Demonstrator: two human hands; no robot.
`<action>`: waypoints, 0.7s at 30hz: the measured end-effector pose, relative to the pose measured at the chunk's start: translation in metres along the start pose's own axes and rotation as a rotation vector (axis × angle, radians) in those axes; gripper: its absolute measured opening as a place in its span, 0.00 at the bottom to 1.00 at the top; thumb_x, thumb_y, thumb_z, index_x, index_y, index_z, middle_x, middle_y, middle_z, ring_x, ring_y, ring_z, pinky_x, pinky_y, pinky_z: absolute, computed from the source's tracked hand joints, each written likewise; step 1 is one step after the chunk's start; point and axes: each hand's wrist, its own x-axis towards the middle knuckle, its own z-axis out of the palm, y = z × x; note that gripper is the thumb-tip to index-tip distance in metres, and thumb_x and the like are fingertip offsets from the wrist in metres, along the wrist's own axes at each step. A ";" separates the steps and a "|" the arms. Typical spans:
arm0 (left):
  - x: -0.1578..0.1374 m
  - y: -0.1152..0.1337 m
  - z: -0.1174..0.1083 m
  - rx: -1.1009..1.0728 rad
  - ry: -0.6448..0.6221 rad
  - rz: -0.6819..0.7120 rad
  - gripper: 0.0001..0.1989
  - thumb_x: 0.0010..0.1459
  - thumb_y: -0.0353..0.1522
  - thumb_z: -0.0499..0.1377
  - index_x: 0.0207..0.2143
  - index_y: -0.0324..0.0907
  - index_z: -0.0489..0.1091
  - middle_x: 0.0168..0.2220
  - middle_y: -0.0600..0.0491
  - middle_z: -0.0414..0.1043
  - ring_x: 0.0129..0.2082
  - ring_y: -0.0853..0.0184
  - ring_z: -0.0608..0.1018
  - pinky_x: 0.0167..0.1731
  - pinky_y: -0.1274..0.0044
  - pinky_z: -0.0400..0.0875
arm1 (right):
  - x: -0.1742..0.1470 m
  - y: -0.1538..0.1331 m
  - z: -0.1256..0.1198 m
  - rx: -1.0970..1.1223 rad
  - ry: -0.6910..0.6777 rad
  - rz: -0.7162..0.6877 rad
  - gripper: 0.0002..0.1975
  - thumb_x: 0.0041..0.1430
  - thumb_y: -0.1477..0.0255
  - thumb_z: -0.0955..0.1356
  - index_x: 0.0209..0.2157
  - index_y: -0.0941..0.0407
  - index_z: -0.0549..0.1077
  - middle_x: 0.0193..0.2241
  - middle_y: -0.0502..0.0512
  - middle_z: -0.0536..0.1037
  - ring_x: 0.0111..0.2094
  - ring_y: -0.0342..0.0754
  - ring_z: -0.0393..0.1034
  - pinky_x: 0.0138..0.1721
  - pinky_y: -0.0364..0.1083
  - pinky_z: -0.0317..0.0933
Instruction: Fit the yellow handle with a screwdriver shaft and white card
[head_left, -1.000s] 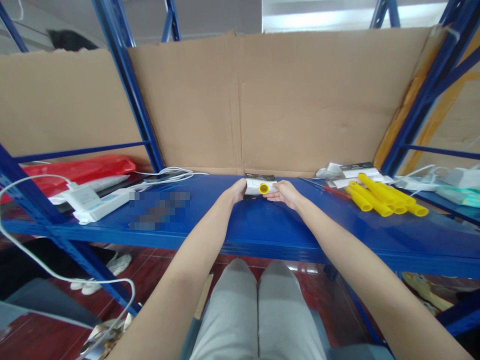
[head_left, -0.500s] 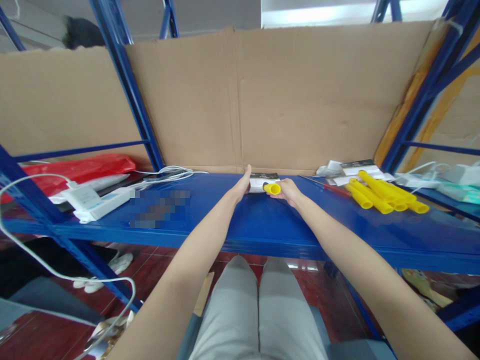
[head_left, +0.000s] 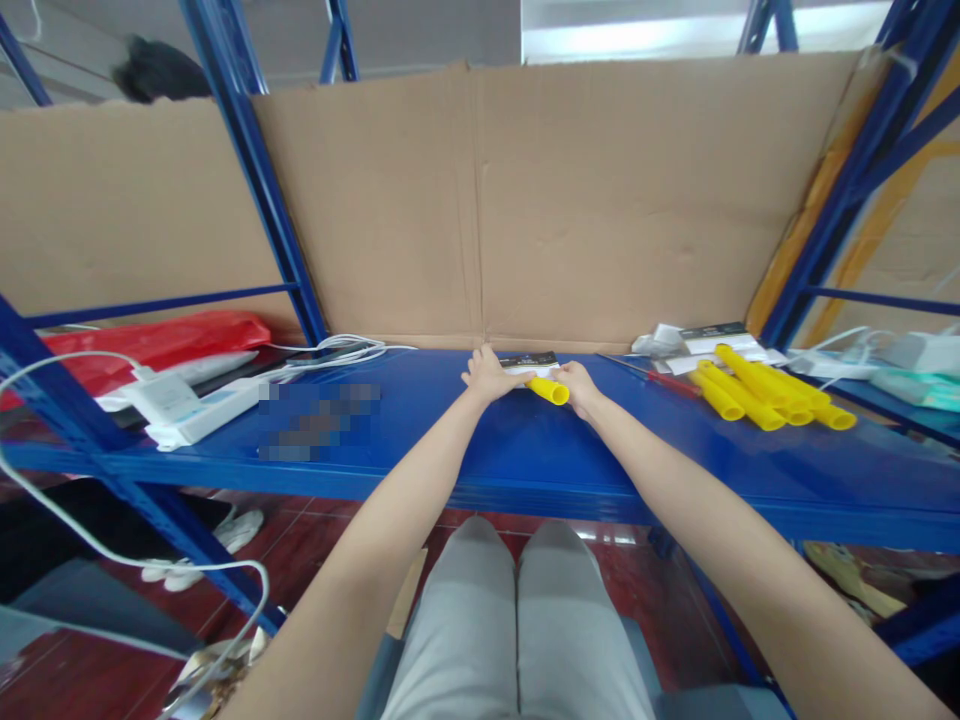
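Both of my arms reach out over the blue shelf point(head_left: 465, 450). A small white and black packet point(head_left: 529, 362) lies flat on the shelf near the cardboard back wall. My left hand point(head_left: 487, 375) rests on the packet's left end with its fingers spread. My right hand point(head_left: 579, 385) grips a short yellow tube point(head_left: 547, 390), which points left and lies against the packet's front edge.
Several more yellow tubes point(head_left: 757, 395) and a red screwdriver point(head_left: 660, 381) lie on the right, with white packets point(head_left: 701, 340) behind them. A white power strip point(head_left: 202, 410), a charger point(head_left: 161, 393), cables and a red bag point(head_left: 165, 335) are on the left. Cardboard point(head_left: 480, 200) lines the back.
The packet has gone from being held up in both hands to lying flat on the shelf. My left hand opened onto it, and the yellow tube turned from end-on to sideways.
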 end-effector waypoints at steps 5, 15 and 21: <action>-0.005 0.008 0.006 0.192 -0.175 0.459 0.14 0.46 0.21 0.57 0.36 0.39 0.73 0.42 0.48 0.72 0.46 0.63 0.75 0.49 0.74 0.66 | -0.003 -0.002 -0.001 -0.051 -0.024 -0.030 0.10 0.46 0.82 0.63 0.16 0.56 0.64 0.11 0.46 0.64 0.16 0.40 0.59 0.19 0.39 0.54; -0.011 0.009 0.012 -0.118 -0.590 0.399 0.18 0.36 0.17 0.54 0.30 0.38 0.74 0.27 0.57 0.74 0.29 0.70 0.75 0.36 0.77 0.70 | 0.001 0.001 -0.002 -0.008 0.072 0.046 0.09 0.45 0.84 0.62 0.26 0.57 0.68 0.15 0.49 0.70 0.22 0.46 0.69 0.26 0.42 0.66; -0.014 0.011 0.011 -0.236 -0.820 0.342 0.18 0.34 0.17 0.58 0.30 0.39 0.75 0.29 0.58 0.74 0.26 0.75 0.73 0.29 0.82 0.68 | 0.009 0.003 -0.008 0.021 0.178 0.057 0.11 0.46 0.85 0.61 0.27 0.56 0.68 0.17 0.51 0.71 0.26 0.48 0.73 0.27 0.44 0.69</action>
